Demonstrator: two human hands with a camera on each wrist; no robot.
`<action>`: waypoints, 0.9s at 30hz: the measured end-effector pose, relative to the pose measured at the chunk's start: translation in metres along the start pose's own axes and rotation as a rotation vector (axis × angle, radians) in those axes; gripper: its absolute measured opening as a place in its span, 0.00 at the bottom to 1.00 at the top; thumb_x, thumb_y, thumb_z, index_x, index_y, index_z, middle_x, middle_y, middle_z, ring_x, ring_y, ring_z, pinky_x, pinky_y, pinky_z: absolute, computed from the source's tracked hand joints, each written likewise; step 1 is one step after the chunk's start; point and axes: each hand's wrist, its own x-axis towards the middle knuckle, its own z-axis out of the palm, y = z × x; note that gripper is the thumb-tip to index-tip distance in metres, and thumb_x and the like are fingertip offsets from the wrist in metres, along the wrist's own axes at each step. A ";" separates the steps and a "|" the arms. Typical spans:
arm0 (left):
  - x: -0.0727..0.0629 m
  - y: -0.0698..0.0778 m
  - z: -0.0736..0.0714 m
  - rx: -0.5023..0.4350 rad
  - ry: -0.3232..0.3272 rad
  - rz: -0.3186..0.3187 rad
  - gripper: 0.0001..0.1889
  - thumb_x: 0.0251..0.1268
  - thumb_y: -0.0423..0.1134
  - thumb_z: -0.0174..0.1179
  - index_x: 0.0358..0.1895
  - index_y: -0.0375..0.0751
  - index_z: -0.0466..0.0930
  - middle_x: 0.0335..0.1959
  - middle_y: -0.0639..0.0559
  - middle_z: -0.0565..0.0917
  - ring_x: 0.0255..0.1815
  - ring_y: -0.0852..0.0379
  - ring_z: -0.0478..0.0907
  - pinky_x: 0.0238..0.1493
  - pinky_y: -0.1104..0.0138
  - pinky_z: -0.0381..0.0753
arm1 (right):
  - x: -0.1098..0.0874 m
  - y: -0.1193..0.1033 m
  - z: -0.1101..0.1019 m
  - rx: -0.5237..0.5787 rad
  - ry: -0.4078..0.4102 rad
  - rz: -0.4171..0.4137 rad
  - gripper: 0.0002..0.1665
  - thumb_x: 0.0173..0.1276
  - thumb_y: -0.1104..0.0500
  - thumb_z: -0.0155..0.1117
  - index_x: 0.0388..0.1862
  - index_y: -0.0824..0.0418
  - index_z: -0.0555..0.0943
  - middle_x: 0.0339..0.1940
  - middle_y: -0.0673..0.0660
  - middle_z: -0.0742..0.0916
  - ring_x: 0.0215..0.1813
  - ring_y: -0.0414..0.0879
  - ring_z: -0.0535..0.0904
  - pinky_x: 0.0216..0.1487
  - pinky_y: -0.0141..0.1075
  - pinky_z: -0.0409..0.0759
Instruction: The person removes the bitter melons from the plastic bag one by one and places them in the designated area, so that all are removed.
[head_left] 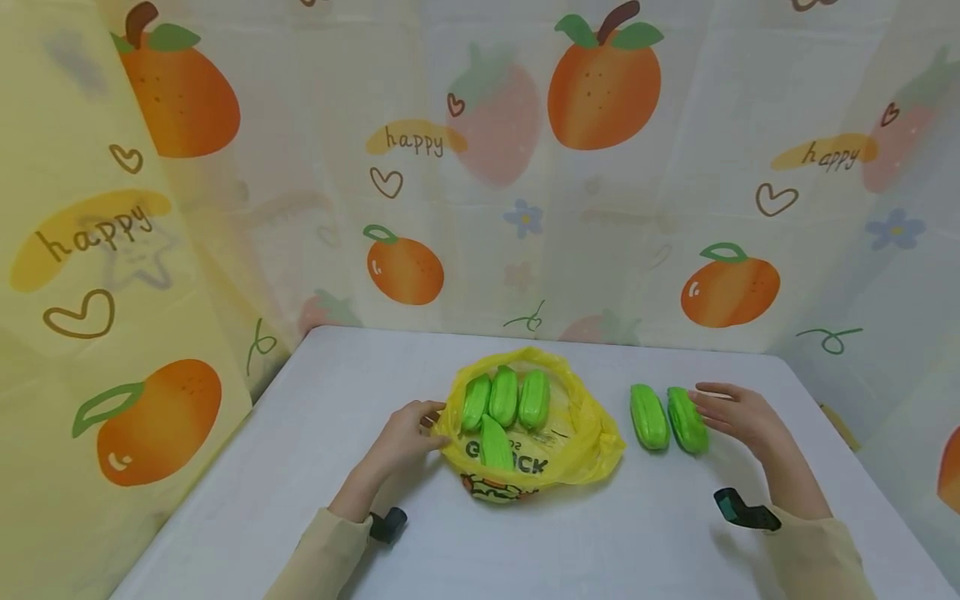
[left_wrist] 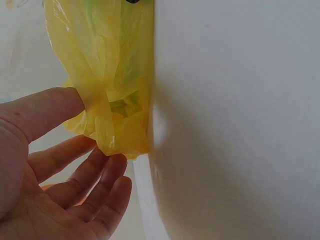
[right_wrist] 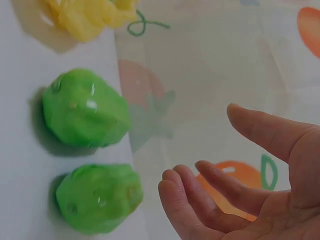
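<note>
A yellow plastic bag (head_left: 592, 446) sits with its mouth spread wide on the table, its lower front printed with letters and a picture. Several glossy green, oblong, vegetable-like pieces (head_left: 504, 397) lie inside. My left hand (head_left: 401, 437) holds the bag's left edge lightly; in the left wrist view, thumb and fingers (left_wrist: 112, 172) lie on either side of the yellow folds. Two more green pieces lie side by side to the right of the bag: the nearer one (head_left: 649, 417) and the outer one (head_left: 684, 421). My right hand (head_left: 742, 421) is beside the outer piece, fingers extended, grasping nothing.
A white-topped table (head_left: 555, 550) runs back to a hanging cloth (head_left: 637, 200) printed with oranges, hearts and words. More cloth closes in the left and right sides. Dark wrist-worn devices show by the left sleeve (head_left: 318, 554) and right sleeve (head_left: 817, 554).
</note>
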 end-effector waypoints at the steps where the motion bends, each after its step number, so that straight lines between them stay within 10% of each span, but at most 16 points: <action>1: 0.000 0.000 0.000 0.003 0.000 0.003 0.29 0.50 0.40 0.71 0.59 0.41 0.75 0.44 0.50 0.80 0.46 0.52 0.77 0.47 0.57 0.79 | -0.001 -0.003 0.003 -0.007 0.002 -0.014 0.47 0.70 0.39 0.52 0.72 0.72 0.55 0.69 0.74 0.65 0.61 0.54 0.75 0.51 0.31 0.80; 10: -0.001 0.001 0.000 0.016 -0.007 0.001 0.30 0.51 0.40 0.71 0.60 0.41 0.75 0.44 0.50 0.80 0.47 0.51 0.77 0.48 0.57 0.79 | -0.009 -0.028 0.023 -0.051 0.010 -0.121 0.46 0.69 0.37 0.52 0.71 0.69 0.58 0.68 0.73 0.67 0.66 0.63 0.69 0.61 0.47 0.73; 27: -0.004 0.004 0.001 0.020 0.001 0.035 0.34 0.48 0.41 0.73 0.61 0.38 0.73 0.46 0.47 0.80 0.48 0.51 0.77 0.49 0.57 0.79 | -0.007 -0.065 0.076 0.014 -0.031 -0.192 0.44 0.63 0.38 0.61 0.68 0.65 0.65 0.64 0.69 0.75 0.62 0.61 0.74 0.58 0.46 0.76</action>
